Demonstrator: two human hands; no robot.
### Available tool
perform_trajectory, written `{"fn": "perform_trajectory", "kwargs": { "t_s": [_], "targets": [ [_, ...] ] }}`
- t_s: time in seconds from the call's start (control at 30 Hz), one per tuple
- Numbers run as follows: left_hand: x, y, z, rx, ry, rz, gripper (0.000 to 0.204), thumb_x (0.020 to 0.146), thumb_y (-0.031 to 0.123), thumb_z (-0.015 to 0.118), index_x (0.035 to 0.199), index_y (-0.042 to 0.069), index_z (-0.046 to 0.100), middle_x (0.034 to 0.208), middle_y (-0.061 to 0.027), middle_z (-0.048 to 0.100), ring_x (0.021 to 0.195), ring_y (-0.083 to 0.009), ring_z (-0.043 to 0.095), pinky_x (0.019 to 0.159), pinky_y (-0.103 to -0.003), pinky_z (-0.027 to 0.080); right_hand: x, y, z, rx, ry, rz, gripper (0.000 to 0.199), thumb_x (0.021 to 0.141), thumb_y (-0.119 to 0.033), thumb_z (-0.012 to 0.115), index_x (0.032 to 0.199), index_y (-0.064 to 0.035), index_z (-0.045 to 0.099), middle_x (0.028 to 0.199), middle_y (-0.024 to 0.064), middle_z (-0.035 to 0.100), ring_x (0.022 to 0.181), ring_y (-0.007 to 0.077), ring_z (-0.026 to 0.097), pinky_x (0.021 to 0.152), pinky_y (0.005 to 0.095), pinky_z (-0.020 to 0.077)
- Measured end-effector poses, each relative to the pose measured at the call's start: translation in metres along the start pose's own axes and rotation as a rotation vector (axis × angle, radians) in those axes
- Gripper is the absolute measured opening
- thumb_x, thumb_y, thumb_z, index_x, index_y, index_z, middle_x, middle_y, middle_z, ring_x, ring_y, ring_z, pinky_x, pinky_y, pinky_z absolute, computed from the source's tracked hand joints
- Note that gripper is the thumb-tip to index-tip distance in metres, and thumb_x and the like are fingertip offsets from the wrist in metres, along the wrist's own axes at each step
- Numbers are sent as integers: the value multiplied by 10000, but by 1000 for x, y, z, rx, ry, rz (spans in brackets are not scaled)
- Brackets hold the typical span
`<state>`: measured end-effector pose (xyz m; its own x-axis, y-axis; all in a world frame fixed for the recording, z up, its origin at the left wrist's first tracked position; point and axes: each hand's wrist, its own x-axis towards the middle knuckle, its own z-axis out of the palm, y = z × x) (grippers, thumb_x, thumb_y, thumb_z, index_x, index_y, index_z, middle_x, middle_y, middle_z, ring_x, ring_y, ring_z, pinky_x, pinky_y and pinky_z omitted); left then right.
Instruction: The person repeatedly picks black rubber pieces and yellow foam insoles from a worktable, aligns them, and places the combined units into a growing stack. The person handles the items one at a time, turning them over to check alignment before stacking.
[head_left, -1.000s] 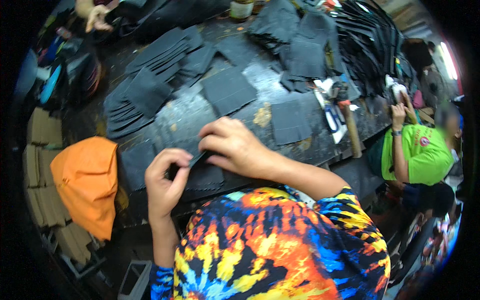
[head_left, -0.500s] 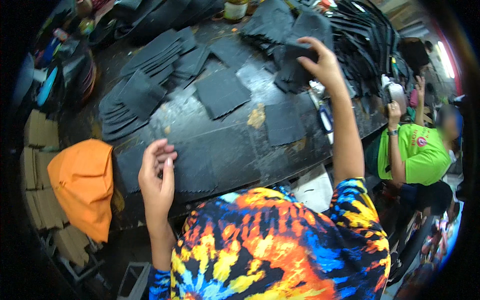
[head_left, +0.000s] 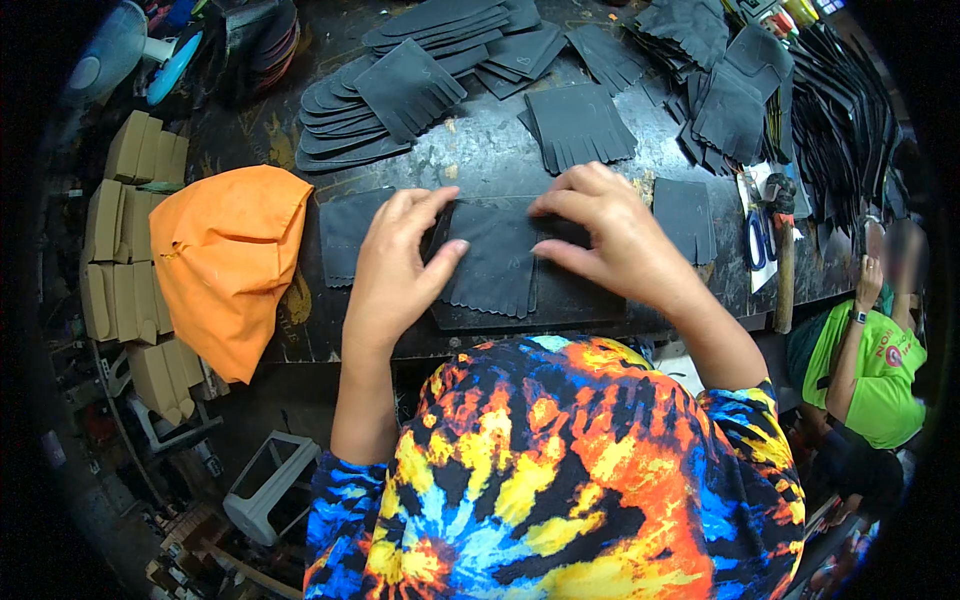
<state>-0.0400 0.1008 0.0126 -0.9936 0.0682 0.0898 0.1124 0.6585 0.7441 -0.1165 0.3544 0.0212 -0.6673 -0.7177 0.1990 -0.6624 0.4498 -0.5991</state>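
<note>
In front of me on the dark table lies a black leather-like piece (head_left: 490, 262) with a zigzag lower edge. My left hand (head_left: 400, 260) is at its left side, fingers curved and thumb apart. My right hand (head_left: 620, 235) is at its right side, its thumb and fingertips by the upper right edge. Both hands look open; whether the fingertips press on the piece I cannot tell. A similar black piece (head_left: 345, 240) lies left of my left hand, and another (head_left: 685, 220) is right of my right hand. Farther back lie two overlapping fringed pieces (head_left: 580, 125).
Black stacks (head_left: 350, 125) spread at the back left, more (head_left: 735, 110) at the back right. Blue-handled scissors (head_left: 757, 240) and a hammer (head_left: 784, 265) lie at the right. Orange cloth (head_left: 235, 260) covers something beside cardboard boxes (head_left: 125, 230). A person in green (head_left: 870, 365) is at far right.
My right hand has come back from the stack at the back right to the near piece. My left hand has moved beside the same piece. The view has shifted.
</note>
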Motion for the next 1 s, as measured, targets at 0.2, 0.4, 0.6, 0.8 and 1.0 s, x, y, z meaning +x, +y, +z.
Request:
{"fn": "perform_trajectory", "kwargs": {
  "t_s": [0.2,0.4,0.6,0.8,1.0],
  "targets": [
    [2,5,3,47,-2,-20,338,767,86,756,1080,12,655,1069,-131,600,1048,-319,584,927,-385,464,2,-13,17,-120,56,12,381,735,-242,817,1030,-70,648,990,86,591,995,297,558,831,401,432],
    [0,7,4,-214,-83,62,162,781,-24,678,906,4,578,929,-121,645,917,-294,642,854,-357,501,-1,-7,24,-7,62,10,434,738,-165,804,1135,-83,652,1084,109,591,1064,326,560,902,430,444],
    [-10,10,9,-718,-226,-152,439,817,-79,673,1197,48,491,1192,-113,656,1115,-186,639,971,-307,478,0,-7,24,339,23,-110,307,692,-17,714,971,-50,591,944,116,594,921,339,602,793,431,480],
    [-11,20,8,-531,-280,-182,662,770,83,813,1360,21,518,1206,-126,643,1047,-215,665,905,-335,526,-12,1,8,875,-10,179,205,891,-33,634,1083,-18,562,930,43,611,874,103,594,756,286,504],
    [-15,30,35,-438,-66,-112,628,796,37,777,1372,30,528,1066,-108,698,905,-167,680,786,-285,519,-13,39,-4,1163,320,306,228,970,-33,599,1197,-15,590,1094,-1,622,1029,65,574,917,255,487]
  ]
}}
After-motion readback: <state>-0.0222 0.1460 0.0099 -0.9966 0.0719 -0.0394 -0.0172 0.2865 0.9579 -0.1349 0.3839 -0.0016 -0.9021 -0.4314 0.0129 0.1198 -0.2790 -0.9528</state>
